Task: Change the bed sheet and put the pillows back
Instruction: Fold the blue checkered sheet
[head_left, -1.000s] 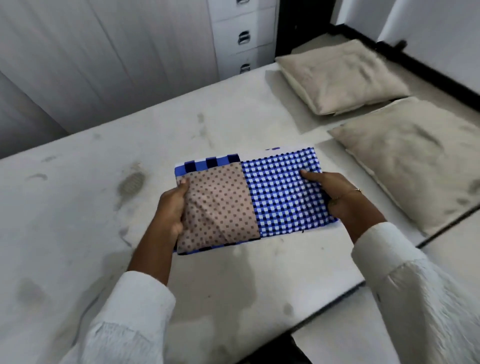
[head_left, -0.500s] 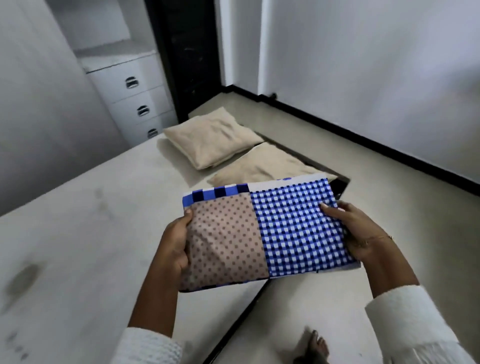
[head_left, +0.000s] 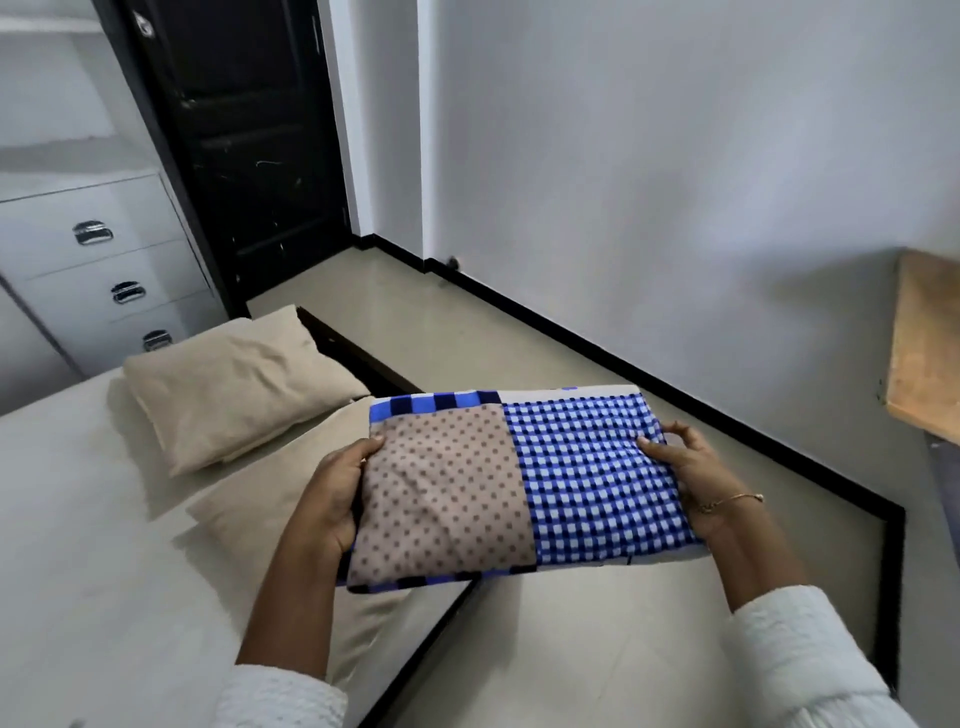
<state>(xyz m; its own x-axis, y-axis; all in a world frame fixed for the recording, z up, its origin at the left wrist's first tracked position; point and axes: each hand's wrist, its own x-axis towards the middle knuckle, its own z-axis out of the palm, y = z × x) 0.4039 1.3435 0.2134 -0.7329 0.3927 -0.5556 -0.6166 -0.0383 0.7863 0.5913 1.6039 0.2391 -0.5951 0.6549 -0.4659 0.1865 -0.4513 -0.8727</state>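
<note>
The person holds a folded bed sheet (head_left: 524, 483) out in front w/ both hands, up in the air over the mattress edge and the floor beside it. The sheet is a flat rectangular bundle: left half tan w/ brown dots, right half blue-and-white gingham, plus a strip of bigger blue/black checks along the far edge.

Left hand (head_left: 332, 499) grasps the sheet's left end, thumb on top of the dotted part, fingers curled under (fingertips hidden by the cloth). Right hand (head_left: 691, 480) grasps the right end, thumb lying on the gingham, fingers wrapped round the edge; a thin gold bracelet (head_left: 732, 501) sits at that wrist. Both forearms come out of white knit sleeves (head_left: 800, 654).

The bare mattress (head_left: 78, 545), off-white w/ faint stains, fills the lower left. Two beige pillows lie on it nr the head end: the far pillow (head_left: 234, 395) rests close to the drawer unit (head_left: 98, 275), and the near pillow (head_left: 270, 499) lies just beside it, partly hidden behind the left hand and sheet.

Beyond the bed stands a dark door (head_left: 249, 145). A pale floor w/ black skirting (head_left: 597, 358) runs along the white wall, and a wooden tabletop (head_left: 924, 353) shows at the right edge.
</note>
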